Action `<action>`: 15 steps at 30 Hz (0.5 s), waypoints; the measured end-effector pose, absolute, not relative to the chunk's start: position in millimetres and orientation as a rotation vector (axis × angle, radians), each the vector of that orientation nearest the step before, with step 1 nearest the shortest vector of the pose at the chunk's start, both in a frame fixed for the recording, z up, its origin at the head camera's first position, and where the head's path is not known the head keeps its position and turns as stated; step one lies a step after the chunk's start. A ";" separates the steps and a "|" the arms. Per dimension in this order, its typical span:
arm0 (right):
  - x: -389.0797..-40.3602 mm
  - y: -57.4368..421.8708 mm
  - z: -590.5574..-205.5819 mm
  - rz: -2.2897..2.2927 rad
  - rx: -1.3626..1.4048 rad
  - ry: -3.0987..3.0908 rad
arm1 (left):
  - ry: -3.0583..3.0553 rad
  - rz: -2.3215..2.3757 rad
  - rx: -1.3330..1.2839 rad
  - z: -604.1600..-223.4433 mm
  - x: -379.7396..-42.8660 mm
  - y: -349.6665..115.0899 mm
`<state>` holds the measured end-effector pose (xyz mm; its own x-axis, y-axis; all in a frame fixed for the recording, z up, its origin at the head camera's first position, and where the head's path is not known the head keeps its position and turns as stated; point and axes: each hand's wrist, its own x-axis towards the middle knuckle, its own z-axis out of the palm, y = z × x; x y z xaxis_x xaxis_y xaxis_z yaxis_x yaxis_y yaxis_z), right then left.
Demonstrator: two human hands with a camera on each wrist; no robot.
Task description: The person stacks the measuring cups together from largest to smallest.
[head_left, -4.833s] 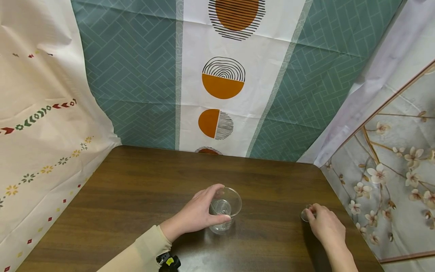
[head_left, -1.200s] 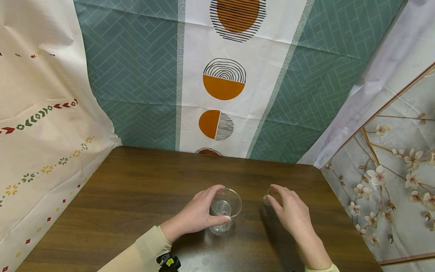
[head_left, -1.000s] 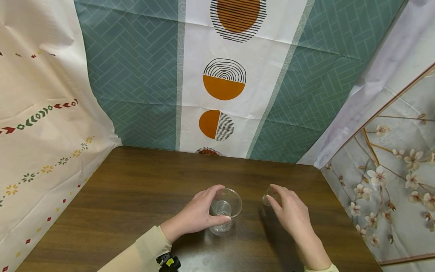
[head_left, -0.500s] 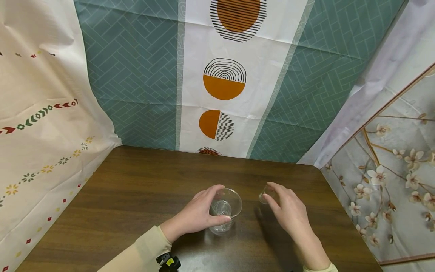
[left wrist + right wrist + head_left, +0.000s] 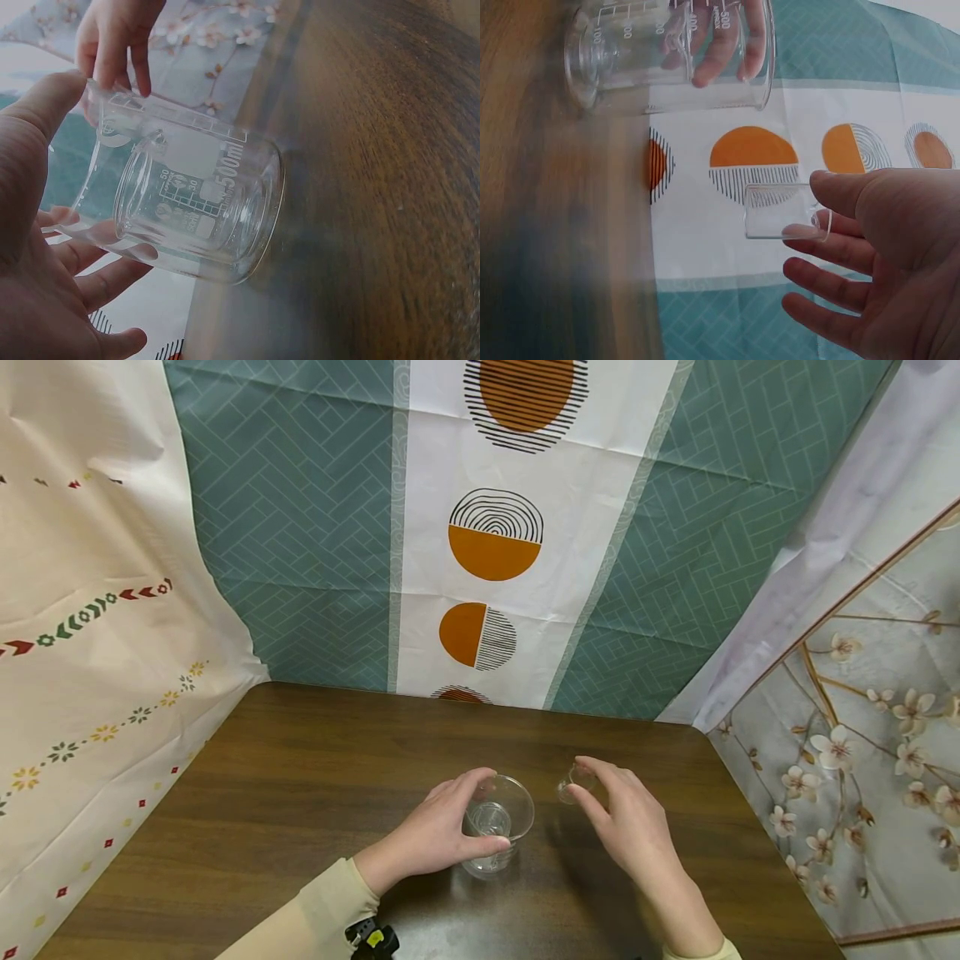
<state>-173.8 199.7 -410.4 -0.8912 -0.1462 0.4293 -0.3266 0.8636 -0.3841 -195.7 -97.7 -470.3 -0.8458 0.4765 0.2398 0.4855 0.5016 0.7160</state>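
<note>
My left hand (image 5: 431,835) grips a large 500 ml glass beaker (image 5: 229,161) by its upper wall, thumb on one side and fingers on the other. The beaker stands upright on the table (image 5: 337,752). A smaller glass beaker with 50 and 30 markings (image 5: 180,199) is nested inside it. To the right, my right hand (image 5: 633,822) pinches a tiny clear beaker (image 5: 769,214) near its rim between thumb and index finger. In the right wrist view this beaker is off the table, apart from the large one, and its other fingers are spread.
Behind the table hangs a teal and white cloth (image 5: 322,527) with orange circles. A cream cloth (image 5: 97,610) borders the left, and a floral cloth (image 5: 885,760) the right. A black strap device (image 5: 372,937) is on the left wrist.
My right hand has brought the tiny beaker from the table's right side leftward, lately lifting and drifting closer to the large beaker. The left hand and large beaker have stayed put.
</note>
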 end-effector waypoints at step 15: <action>-167.4 187.6 -403.3 0.676 0.431 -2.631 | -2.716 -1.287 -0.879 -469.6 -196.8 -97.2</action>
<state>-167.4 187.6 -403.3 -0.8773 -0.1946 0.4387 -0.3820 0.8365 -0.3928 -196.8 -97.2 -469.6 -0.8425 0.4825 0.2396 0.4909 0.5045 0.7102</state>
